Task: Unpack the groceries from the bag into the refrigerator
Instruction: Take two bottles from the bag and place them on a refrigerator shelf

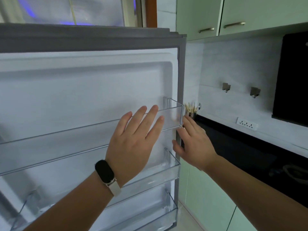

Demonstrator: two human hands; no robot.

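The refrigerator door (86,90) stands open, its white inner side facing me. It carries three clear shelf bins, and I see nothing in them; the top bin (173,112) reaches the door's right edge. My left hand (133,144), with a dark band on the wrist, lies flat with straight fingers against the front of the top bin. My right hand (193,144) is at the door's grey outer edge (181,77), fingers straight, thumb on the inner side below the top bin. No bag or groceries are in view.
To the right runs a black countertop (233,139) above green cabinets (205,197). A cup of sticks (191,110) stands just behind the door's edge. Two wall hooks (226,87), a white socket strip (246,125) and a black panel (293,80) are on the wall.
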